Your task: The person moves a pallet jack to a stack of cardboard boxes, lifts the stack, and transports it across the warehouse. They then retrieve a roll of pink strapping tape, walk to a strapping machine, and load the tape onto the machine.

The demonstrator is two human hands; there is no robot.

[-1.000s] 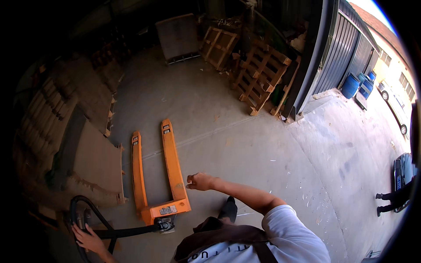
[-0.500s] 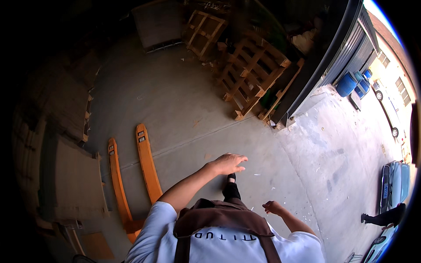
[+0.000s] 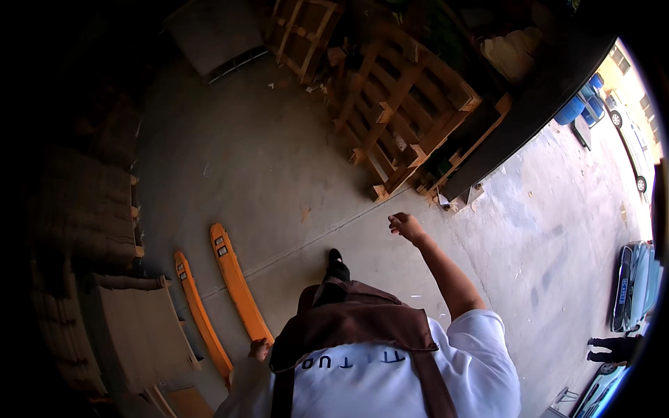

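My right hand [image 3: 405, 227] is out over the concrete floor [image 3: 272, 167], fingers loosely bent, slightly apart, near a leaning wooden pallet [image 3: 390, 104]. The orange pallet jack [image 3: 237, 285] lies to my left, beside my left hand [image 3: 259, 349]; whether those fingers are closed, I can't tell.

L hand [image 3: 259, 350] off jack handle, back by side, R hand [image 3: 405, 226] swung fwd

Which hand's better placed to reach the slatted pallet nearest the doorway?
Right hand, likely: it's stretched forward, nearer the slatted pallet. Left hand sits farther back, beside an orange fork.
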